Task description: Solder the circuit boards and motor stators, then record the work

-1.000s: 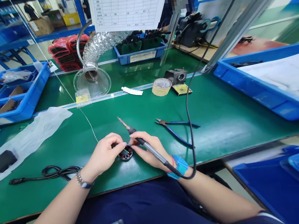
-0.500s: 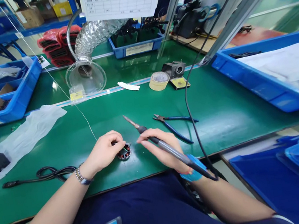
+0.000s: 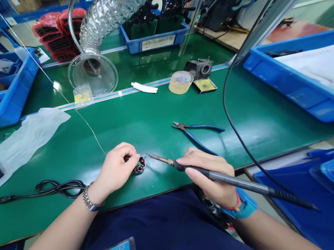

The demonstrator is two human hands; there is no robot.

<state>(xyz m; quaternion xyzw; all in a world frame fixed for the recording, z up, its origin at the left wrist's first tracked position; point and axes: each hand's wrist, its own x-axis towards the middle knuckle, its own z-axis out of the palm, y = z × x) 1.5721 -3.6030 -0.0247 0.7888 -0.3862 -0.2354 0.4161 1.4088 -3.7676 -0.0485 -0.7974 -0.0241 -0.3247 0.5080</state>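
My left hand (image 3: 120,162) is closed at a small round motor stator (image 3: 139,166) with copper coils, low over the green bench; its fingers hide part of the stator. A thin silvery solder wire (image 3: 91,131) runs down from the upper left to this hand, and a short end shows past the fingertips. In my right hand (image 3: 210,173) is a soldering iron (image 3: 227,179), gripped like a pen. Its tip points left, close to the stator's right edge; whether it touches the wire end I cannot tell. Blue-handled cutting pliers (image 3: 198,130) lie just beyond my right hand.
A tape roll (image 3: 181,82) and a soldering stand (image 3: 201,70) sit farther back. Left of them is a clear fume hood (image 3: 108,77). Blue bins (image 3: 308,88) flank the bench. A black cable (image 3: 59,188) lies at left, and the iron's cord (image 3: 231,118) loops at right.
The soldering iron has swung down, its tip now beside the stator; before, it pointed up and away. My right hand has moved right and lower in view. My left hand stays at the stator.
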